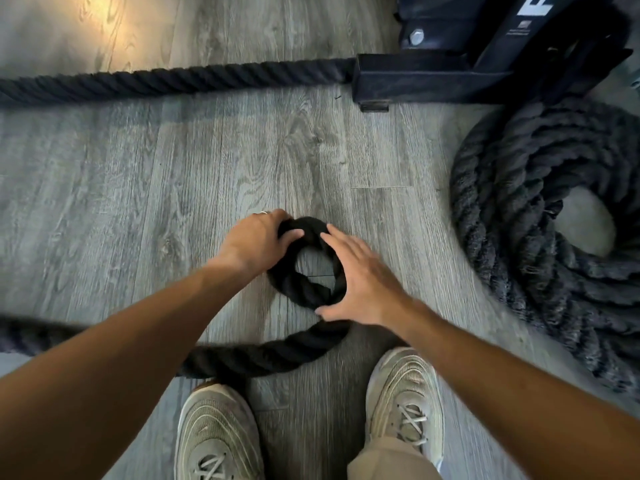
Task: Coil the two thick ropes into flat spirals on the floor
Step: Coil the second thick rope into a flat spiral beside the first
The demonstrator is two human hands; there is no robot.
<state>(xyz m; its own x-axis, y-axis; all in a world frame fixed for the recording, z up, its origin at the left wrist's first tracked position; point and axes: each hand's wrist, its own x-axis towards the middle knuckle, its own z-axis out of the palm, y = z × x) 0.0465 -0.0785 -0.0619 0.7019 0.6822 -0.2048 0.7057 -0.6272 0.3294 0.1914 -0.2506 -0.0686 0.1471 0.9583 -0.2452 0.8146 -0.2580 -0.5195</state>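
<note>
A thick black rope (298, 289) is bent into one small tight ring on the grey wood floor in the middle of the head view. Its free length (256, 358) curves back past my feet and off to the left. My left hand (256, 240) grips the ring's upper left part, fingers wrapped over it. My right hand (360, 282) lies flat against the ring's right side, fingers spread, thumb at the bottom where the rope leaves the ring. A second black rope (540, 216) sits at the right as a stacked coil of several turns.
A straight stretch of rope (166, 81) runs across the floor at the top, ending at a black metal machine base (433, 77) at upper right. My two beige sneakers (405, 396) stand just behind the ring. Bare floor lies to the left.
</note>
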